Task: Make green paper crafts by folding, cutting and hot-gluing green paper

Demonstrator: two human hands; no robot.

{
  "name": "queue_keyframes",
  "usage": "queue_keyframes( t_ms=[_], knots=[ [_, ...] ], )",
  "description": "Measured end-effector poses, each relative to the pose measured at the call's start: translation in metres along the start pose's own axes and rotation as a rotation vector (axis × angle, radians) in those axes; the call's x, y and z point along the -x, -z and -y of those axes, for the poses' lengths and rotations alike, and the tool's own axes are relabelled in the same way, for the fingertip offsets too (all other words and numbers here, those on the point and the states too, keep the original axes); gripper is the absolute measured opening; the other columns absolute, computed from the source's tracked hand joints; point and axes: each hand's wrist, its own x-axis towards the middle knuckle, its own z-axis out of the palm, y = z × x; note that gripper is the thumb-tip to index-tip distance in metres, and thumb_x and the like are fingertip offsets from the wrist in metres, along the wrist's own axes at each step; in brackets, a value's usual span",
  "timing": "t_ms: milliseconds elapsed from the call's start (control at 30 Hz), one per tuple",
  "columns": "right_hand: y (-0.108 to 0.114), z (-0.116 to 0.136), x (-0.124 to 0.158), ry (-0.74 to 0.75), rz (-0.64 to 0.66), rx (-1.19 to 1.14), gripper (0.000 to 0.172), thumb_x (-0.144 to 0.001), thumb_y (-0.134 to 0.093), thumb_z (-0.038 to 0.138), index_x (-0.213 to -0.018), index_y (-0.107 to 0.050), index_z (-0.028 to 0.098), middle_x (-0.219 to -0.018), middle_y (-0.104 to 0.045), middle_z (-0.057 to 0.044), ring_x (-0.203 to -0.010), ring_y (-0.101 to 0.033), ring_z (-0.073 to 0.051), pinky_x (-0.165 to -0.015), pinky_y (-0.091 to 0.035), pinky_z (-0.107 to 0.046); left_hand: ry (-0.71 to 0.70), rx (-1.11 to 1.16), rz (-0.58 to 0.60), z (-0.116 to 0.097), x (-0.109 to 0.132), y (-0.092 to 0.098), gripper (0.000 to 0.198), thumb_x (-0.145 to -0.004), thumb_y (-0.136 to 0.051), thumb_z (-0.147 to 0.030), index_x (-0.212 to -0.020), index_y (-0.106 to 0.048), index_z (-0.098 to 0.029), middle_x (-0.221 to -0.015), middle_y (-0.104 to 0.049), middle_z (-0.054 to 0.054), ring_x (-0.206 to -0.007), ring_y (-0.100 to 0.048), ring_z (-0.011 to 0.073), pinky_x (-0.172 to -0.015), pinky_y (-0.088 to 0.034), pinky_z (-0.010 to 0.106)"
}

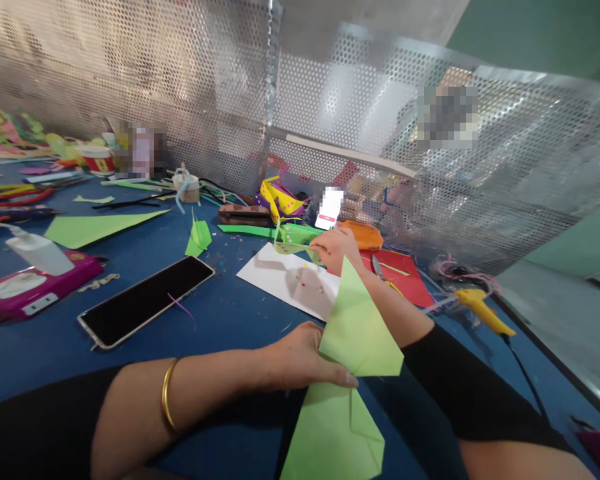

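My left hand [300, 360] is closed on a light green folded paper [361, 330], its thumb across the narrow middle. One pointed part rises above the hand, and a wider creased part hangs below. Farther forward, my right hand [339, 250] has its fingers bent together at the edge of what looks like a pair of clear glasses [293, 247], above a white sheet [287, 280]. A shadow and small coloured bits show on that sheet. Behind the glasses lies a bright green strip [250, 230]. The upper green paper hides part of my right wrist.
A dark-screened phone [147, 303] lies left of the white sheet, near a purple power strip [45, 283]. Green paper pieces [100, 228] lie farther back. On the right are red paper [413, 273], scissors [379, 267] and a yellow glue gun [485, 310]. A perforated metal screen [205, 87] bounds the back.
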Motion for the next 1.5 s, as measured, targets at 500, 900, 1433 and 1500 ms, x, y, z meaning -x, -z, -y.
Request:
queue_keyframes(
  t_ms=[500,900,1433,1500],
  knots=[
    [-0.027,-0.008,-0.028,-0.157,0.053,0.153,0.027,-0.090,-0.049,0.024,-0.087,-0.076,0.023,-0.090,-0.073,-0.008,-0.088,-0.059,-0.022,-0.088,-0.024,-0.039,0.054,-0.014,-0.003,-0.002,0.001,0.000,0.027,-0.051,-0.082,-0.028,-0.072,-0.073,-0.015,-0.075,-0.072,0.002,-0.067,-0.065,0.0190,-0.067,-0.053,0.031],
    [-0.031,-0.012,-0.026,-0.198,-0.054,0.052,0.023,-0.087,-0.057,0.027,-0.105,-0.070,0.020,-0.102,-0.070,-0.009,-0.099,-0.057,-0.025,-0.094,-0.025,-0.038,0.059,0.070,0.000,-0.001,0.000,0.001,0.024,-0.053,-0.083,-0.024,-0.074,-0.074,-0.016,-0.072,-0.073,0.001,-0.064,-0.066,0.0168,-0.070,-0.053,0.031],
    [0.062,0.006,0.112,-0.635,-0.157,-0.710,0.063,-0.091,-0.032,0.063,-0.083,-0.073,0.016,-0.074,-0.073,-0.010,-0.073,-0.069,-0.021,-0.074,-0.049,-0.034,-0.033,0.228,-0.276,-0.012,0.002,-0.006,0.029,-0.063,-0.077,-0.019,-0.090,-0.072,-0.011,-0.070,-0.075,0.007,-0.059,-0.068,0.0200,-0.063,-0.055,0.031],
    [0.070,0.027,0.133,-0.792,-0.112,-1.046,0.057,-0.082,-0.049,0.068,-0.078,-0.074,0.017,-0.075,-0.074,-0.009,-0.076,-0.069,-0.022,-0.077,-0.049,-0.034,-0.032,0.209,-0.290,-0.012,0.003,-0.007,0.031,-0.064,-0.077,-0.020,-0.093,-0.072,-0.011,-0.069,-0.075,0.007,-0.058,-0.069,0.0208,-0.063,-0.055,0.031]
  ],
)
